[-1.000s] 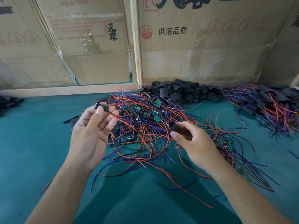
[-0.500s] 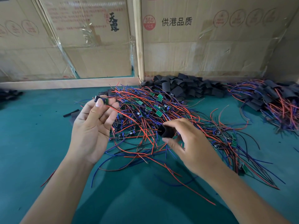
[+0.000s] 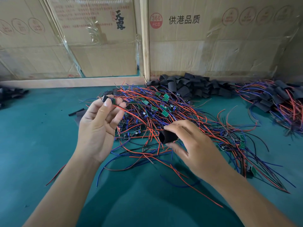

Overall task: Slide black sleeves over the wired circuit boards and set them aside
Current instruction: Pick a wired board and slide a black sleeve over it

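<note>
My left hand (image 3: 98, 126) is raised palm up and pinches a small wired circuit board (image 3: 109, 99) between thumb and fingertips; its red wire trails down to the right. My right hand (image 3: 195, 145) pinches a black sleeve (image 3: 168, 136), whose open mouth faces left toward the board. The two are a hand's width apart. A big tangle of wired boards (image 3: 164, 112) with red and blue leads lies on the green table (image 3: 41, 145) behind both hands.
Loose black sleeves (image 3: 188, 87) are heaped at the back against cardboard boxes (image 3: 213, 46). Sleeved boards (image 3: 278, 99) are piled at the far right. A few black scraps (image 3: 77, 112) lie left of the tangle, and more dark pieces (image 3: 11, 94) sit at the far left edge.
My right hand has carried the sleeve down and leftward, turning its open end toward the board. My left hand has kept the board held up in about the same place.
</note>
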`<action>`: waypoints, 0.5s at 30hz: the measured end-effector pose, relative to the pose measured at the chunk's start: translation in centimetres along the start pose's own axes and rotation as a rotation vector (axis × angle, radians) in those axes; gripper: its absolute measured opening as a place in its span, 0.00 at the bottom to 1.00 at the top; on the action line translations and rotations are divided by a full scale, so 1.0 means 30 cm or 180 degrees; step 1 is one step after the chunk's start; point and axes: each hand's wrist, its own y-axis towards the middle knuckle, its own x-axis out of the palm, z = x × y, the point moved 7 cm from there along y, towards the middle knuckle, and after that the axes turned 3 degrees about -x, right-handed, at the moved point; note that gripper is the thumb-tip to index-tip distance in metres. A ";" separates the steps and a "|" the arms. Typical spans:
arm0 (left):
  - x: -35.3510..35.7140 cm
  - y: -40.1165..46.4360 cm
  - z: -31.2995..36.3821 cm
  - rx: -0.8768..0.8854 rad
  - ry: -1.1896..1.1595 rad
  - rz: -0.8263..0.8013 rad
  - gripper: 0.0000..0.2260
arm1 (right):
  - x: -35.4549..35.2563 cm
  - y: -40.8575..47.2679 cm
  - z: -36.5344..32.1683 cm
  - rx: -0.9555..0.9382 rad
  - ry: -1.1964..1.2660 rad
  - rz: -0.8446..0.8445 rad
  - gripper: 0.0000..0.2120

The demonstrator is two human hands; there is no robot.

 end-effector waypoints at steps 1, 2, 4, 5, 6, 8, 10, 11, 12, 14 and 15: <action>0.000 0.000 0.000 0.0001 -0.0006 0.0000 0.04 | 0.000 -0.001 -0.001 -0.0004 0.0002 -0.0004 0.17; -0.001 -0.001 0.000 0.0003 -0.0010 0.0001 0.04 | 0.000 -0.002 -0.003 -0.0004 0.0012 -0.0011 0.18; -0.003 -0.002 0.000 0.0009 -0.0005 -0.0001 0.03 | -0.001 -0.004 -0.009 0.0021 0.0027 -0.0038 0.17; -0.006 -0.003 0.000 0.0009 0.0002 0.0003 0.03 | 0.001 -0.005 -0.013 0.0044 0.0030 -0.0047 0.17; -0.011 -0.003 0.000 0.0007 0.0005 0.0019 0.02 | 0.005 -0.007 -0.017 0.0090 0.0070 -0.0052 0.17; -0.018 -0.003 -0.001 0.0004 -0.0011 0.0049 0.02 | 0.016 -0.013 -0.022 0.0282 0.0330 -0.0036 0.16; -0.019 0.000 -0.002 0.0000 -0.0018 0.0054 0.02 | 0.030 -0.019 -0.029 0.0429 0.0500 -0.0033 0.17; -0.017 0.001 -0.003 -0.0001 -0.0006 0.0046 0.02 | 0.035 -0.021 -0.034 0.0458 0.0486 -0.0041 0.17; -0.013 0.001 -0.004 0.0001 0.0009 0.0030 0.02 | 0.038 -0.022 -0.036 0.0482 0.0470 -0.0038 0.17; -0.005 -0.001 -0.008 0.0000 0.0022 0.0006 0.03 | 0.034 -0.020 -0.037 0.0547 0.0474 0.0008 0.18; -0.001 -0.004 -0.010 -0.0002 0.0015 0.0003 0.03 | 0.030 -0.019 -0.037 0.0577 0.0478 0.0038 0.18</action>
